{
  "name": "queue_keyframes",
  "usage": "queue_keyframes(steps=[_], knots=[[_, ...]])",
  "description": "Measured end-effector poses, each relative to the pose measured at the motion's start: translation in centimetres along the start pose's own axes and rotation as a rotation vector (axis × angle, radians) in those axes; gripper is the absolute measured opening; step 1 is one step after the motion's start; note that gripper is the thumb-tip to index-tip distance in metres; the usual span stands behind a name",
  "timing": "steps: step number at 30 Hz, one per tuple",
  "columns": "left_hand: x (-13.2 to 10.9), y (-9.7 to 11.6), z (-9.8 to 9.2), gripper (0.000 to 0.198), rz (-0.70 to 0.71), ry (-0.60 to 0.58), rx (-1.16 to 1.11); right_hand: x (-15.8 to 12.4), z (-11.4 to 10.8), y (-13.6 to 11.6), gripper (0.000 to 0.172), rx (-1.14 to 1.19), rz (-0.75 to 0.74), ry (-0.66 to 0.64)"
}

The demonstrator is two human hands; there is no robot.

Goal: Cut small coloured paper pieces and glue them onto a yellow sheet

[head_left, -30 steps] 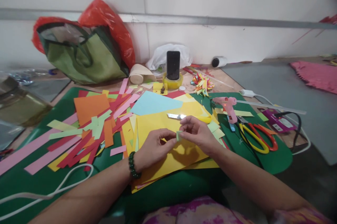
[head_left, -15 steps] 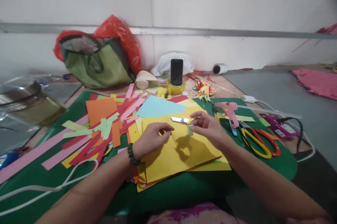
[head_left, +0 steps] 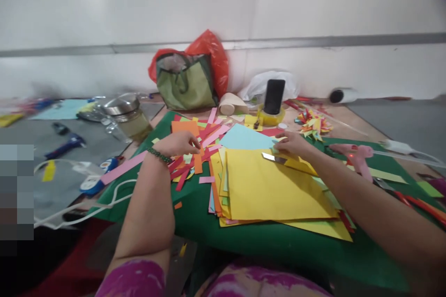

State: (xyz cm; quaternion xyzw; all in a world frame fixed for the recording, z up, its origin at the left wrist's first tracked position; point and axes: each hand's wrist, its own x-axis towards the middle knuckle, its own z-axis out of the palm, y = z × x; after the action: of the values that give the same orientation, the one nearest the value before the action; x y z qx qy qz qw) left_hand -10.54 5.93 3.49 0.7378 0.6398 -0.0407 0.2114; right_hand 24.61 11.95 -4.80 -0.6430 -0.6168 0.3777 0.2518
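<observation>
My left hand (head_left: 177,144), with a green bead bracelet (head_left: 159,155) at the wrist, hovers over a heap of coloured paper strips (head_left: 181,169). Its fingers are loosely curled and apart, with nothing visible between them. Over the edge of a light blue sheet (head_left: 244,137), my right hand (head_left: 291,144) is closed in a pinch on a small light green paper piece (head_left: 275,148), mostly hidden by the fingers. Below that hand, a cutter knife (head_left: 275,158) with a yellow handle lies on stacked yellow sheets (head_left: 275,192).
Right of the stack are a pink glue gun (head_left: 358,155) and scissors (head_left: 414,199). Behind stand a phone (head_left: 274,96) on a tape roll (head_left: 272,117), a paper-strip flower (head_left: 313,124) and a green bag (head_left: 188,84). A glass jar (head_left: 127,115) and white cable (head_left: 118,194) are at left.
The view has turned left. My left hand has moved from above the yellow sheets to the strip heap. My right hand has shifted away from me, from the yellow sheet toward the blue one.
</observation>
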Motion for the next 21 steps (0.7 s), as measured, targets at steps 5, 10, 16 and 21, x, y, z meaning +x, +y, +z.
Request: queue_keyframes(steps=[5, 10, 16, 21], knots=[[-2.1, -1.9, -1.0, 0.025, -0.136, 0.205, -0.057, -0.6, -1.0, 0.1, 0.028, -0.187, -0.102, 0.119], [-2.1, -2.7, -1.1, 0.023, -0.457, 0.44, 0.008, -4.1, -0.1, -1.9, 0.022, -0.318, -0.42, 0.139], [0.6, -1.4, 0.6, 0.023, -0.389, 0.242, 0.086, -10.9, 1.7, -3.6, 0.023, -0.323, -0.646, -0.017], [0.6, 0.6, 1.0, 0.037, -0.059, -0.062, 0.108, -14.3, 1.3, -2.9, 0.019, -0.341, -0.745, -0.081]])
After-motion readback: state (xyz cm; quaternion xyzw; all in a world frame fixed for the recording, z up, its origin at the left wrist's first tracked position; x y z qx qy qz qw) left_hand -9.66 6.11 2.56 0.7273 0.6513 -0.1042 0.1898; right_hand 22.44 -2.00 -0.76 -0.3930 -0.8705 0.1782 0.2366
